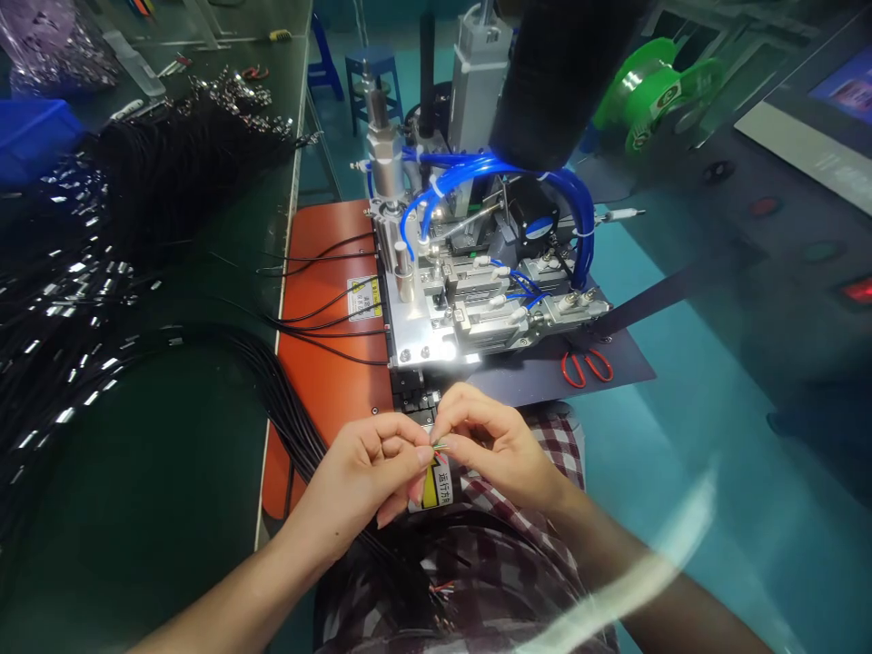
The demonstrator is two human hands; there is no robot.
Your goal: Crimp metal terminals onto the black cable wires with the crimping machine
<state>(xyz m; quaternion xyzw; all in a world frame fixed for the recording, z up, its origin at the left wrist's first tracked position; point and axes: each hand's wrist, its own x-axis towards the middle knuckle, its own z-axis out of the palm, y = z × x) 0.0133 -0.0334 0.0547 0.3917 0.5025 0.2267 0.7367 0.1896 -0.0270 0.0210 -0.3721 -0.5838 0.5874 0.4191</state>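
In front of the machine, my left hand [385, 463] and my right hand [494, 440] meet fingertip to fingertip. Thin coloured wires [441, 447], green and red among them, are pinched between them at a cable's end. The cable itself is mostly hidden by my left fingers. Below the hands, a bundle of black cables [401, 572] lies across the lap, with stripped coloured ends [442, 590] showing. Behind the hands stands a metal machine [436, 318] with blue air tubes [477, 168]; several black cables [327, 318] run into its left side over an orange plate [320, 381].
Red-handled scissors [587, 368] lie right of the machine. A green wire spool [647, 91] stands behind at the right. Piles of black cables [170, 154] with shiny ends cover the dark table [170, 472] at left, beside a blue bin [37, 141]. A monitor [817, 127] is at far right.
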